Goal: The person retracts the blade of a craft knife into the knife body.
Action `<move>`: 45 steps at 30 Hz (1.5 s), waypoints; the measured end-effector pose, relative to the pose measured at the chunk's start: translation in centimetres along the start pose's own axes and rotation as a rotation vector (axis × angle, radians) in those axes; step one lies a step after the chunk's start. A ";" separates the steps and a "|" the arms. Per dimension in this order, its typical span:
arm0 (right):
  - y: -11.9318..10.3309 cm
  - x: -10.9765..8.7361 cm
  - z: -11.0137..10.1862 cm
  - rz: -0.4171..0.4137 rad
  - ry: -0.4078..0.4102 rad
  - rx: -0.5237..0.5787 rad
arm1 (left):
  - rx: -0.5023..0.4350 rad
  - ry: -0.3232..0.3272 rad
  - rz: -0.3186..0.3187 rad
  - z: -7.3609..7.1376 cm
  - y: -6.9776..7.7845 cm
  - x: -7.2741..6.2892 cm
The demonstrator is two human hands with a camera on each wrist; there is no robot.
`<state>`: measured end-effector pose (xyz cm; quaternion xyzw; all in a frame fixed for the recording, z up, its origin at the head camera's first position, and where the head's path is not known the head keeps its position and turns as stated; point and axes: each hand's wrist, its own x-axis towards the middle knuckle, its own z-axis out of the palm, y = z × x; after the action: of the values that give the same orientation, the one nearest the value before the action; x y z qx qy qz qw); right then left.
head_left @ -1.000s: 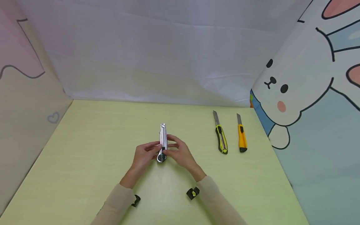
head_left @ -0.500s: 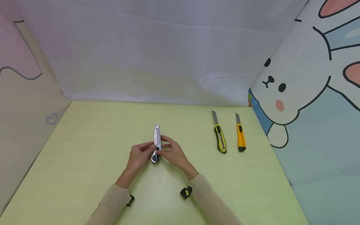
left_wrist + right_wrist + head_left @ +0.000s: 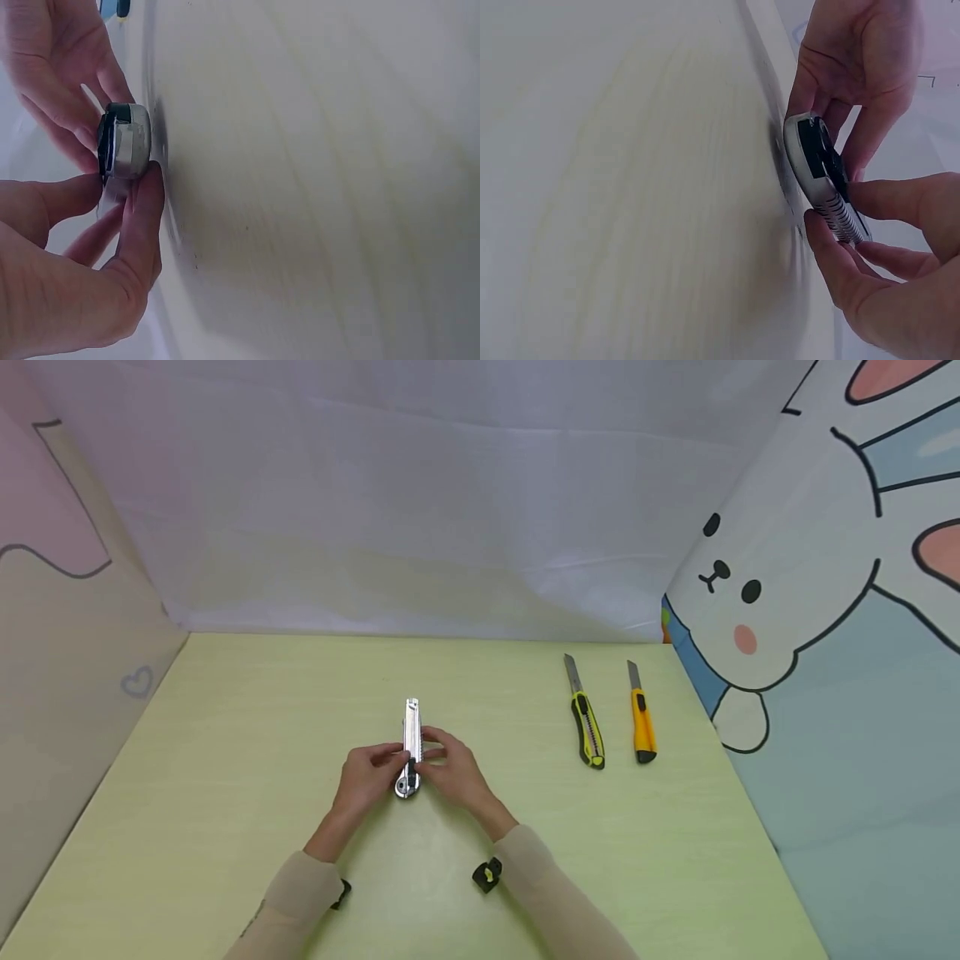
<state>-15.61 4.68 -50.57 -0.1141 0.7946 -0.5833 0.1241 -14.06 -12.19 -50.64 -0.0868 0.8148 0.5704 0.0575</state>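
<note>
A silver utility knife (image 3: 412,727) with a black slider is held between both hands in the head view, its far end pointing away from me. No blade shows beyond that end. My left hand (image 3: 365,781) pinches the knife from the left, near its rounded rear end. From the right, my right hand (image 3: 456,774) grips it with the thumb at the black slider and the fingers along the ridged edge. In the left wrist view the rounded silver butt (image 3: 131,142) faces the camera, close over the table. The right wrist view shows the black inlay (image 3: 817,150) and ridged side.
Two more utility knives lie at the right on the pale yellow table (image 3: 247,760): a yellow-green and black one (image 3: 588,727) and an orange one (image 3: 642,722), both with blades out. A white cloth wall (image 3: 420,527) closes the back; a rabbit-printed wall (image 3: 810,610) stands at right.
Both hands have shifted a little left and slightly toward me with the silver utility knife between them. The head view has also moved slightly. The two other knives stay in place.
</note>
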 end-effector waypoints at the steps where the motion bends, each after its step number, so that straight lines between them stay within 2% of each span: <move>1: 0.0 0.0 0.1 0.008 0.003 -0.001 | 0.009 0.000 0.003 0.0 0.0 0.0; 8: 0.0 0.2 0.9 0.040 0.027 0.002 | 0.094 0.031 0.039 -0.1 -0.3 0.1; 22: -0.1 0.4 1.3 0.077 0.051 -0.024 | 0.182 0.057 0.073 0.0 0.1 0.3; 32: -0.4 0.3 1.6 0.066 0.065 -0.083 | 0.198 0.097 0.031 0.3 0.3 0.5; 45: -0.3 0.3 1.6 0.066 0.059 -0.091 | 0.156 0.081 0.071 0.3 0.0 0.6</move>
<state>-15.37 3.09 -50.81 -0.0760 0.8270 -0.5451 0.1143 -14.65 -11.95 -50.89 -0.0764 0.8608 0.5030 0.0109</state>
